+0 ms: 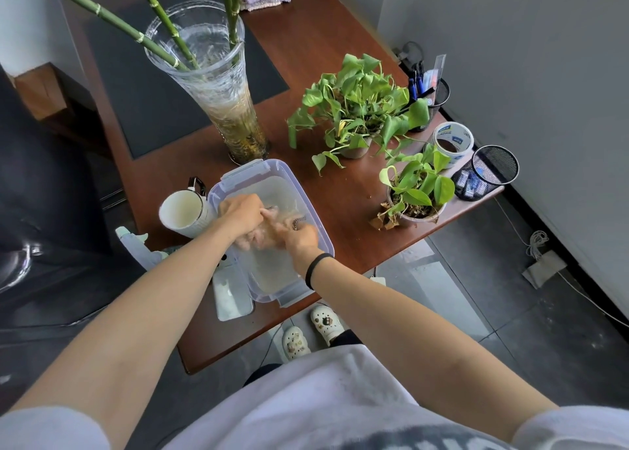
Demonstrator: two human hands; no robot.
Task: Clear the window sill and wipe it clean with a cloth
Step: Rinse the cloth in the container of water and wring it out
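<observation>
While the person stands at its near end, a long brown table [306,41] fills most of the view, with a dark mat [170,85] lying on its far half. A tall clear vase [218,89] with green bamboo stalks and water stands at the mat's near edge. Just in front of it sits a clear plastic tub [269,180] holding water. To the tub's right are 2 potted plants, a large leafy one [357,106] and a smaller one [417,184] with some brown leaves. A white cup [183,213] lies tilted against the tub's left side. Along the table's right edge stand 2 black mesh holders, one [435,99] with pens and one [490,174] nearer, with a roll of tape [452,143] between them. Both hands are inside the tub, the left hand [243,213] and right hand [299,237] close together, fingers curled and clenched around a pale pinkish cloth [263,231] bunched between them in the water.
</observation>
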